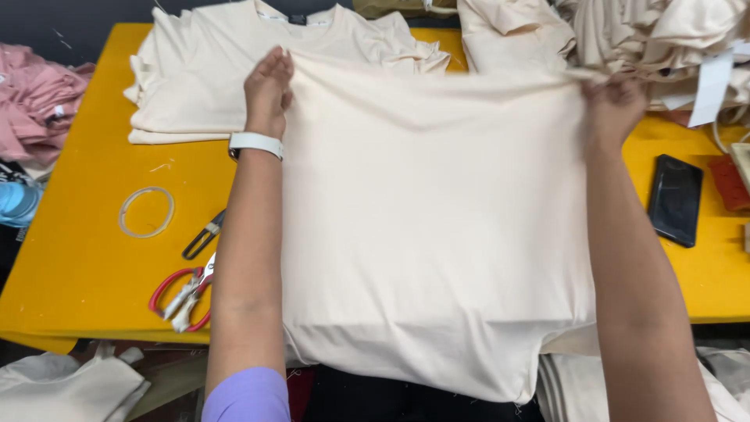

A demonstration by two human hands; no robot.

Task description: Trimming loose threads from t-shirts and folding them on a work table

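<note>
A: Counts first. What is lying on the yellow table [86, 258]?

B: One cream garment [437, 227] is spreading across the middle, its near edge hanging over the table's near side. One stack of folded cream shirts [195, 86] is sitting at the far left. One heap of cream fabric [664, 39] is piling up at the far right, and one pink pile [35, 105] is lying off the left edge.

A: Tools?

B: Two cutters: one pair of red-handled scissors [183, 297] near the left forearm, and one small dark snipper [201, 234] just beyond them. One clear ring [146, 212] is lying farther left. One black phone [676, 199] is lying face up to the right, well apart from the garment.

A: Hands?

B: Two, both the wearer's own. The left hand [268, 90] is reaching far, fingers closing over the garment's far left corner; one white wristband [256, 144] is showing on that wrist. The right hand [613, 105] is pinching the far right corner in a tight fist. Both arms are stretching out straight and nearly parallel, hands wide apart, pulling the far edge taut between them.

A: Sleeve?

B: One lilac sleeve [248, 395] is showing at the left upper arm.
</note>
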